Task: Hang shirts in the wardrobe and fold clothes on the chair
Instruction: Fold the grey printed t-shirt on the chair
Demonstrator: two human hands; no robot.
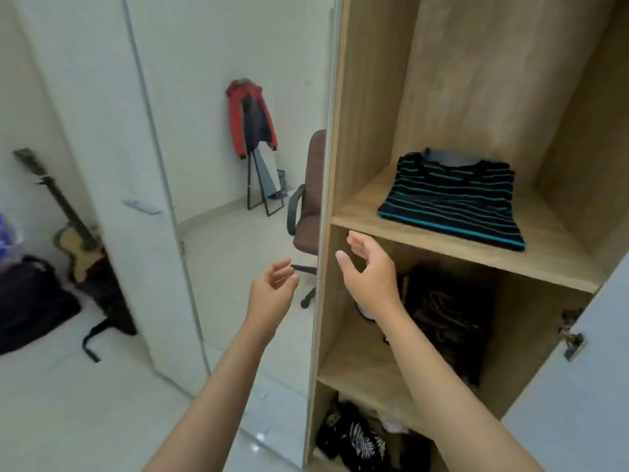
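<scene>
At the far left of my view an acoustic guitar leans against the white wall, with a dark bag slumped on the pale tiled floor just beside it. Next comes a white door panel, standing open. Past it, in the far corner, I see a red and dark jacket draped over the top of a standing mirror. A brown office chair sits nearer, partly cut off by the side edge of the wardrobe.

My left hand is raised in front of the chair, fingers loosely curled and spread, holding nothing. My right hand is just beside it, across the wardrobe's edge, palm turned left with the fingers parted and empty, hovering below the front lip of the upper shelf without touching it as far as I can tell.

On that upper shelf lies a folded black shirt with teal stripes, flat and square, towards the middle of the board. In the compartment beneath, behind my right forearm, there is a dark heap of clothing that I cannot make out in detail. The lowest compartment holds more jumbled garments, black with white print. At the far right a white wardrobe door stands open, a metal hinge showing on it.
</scene>
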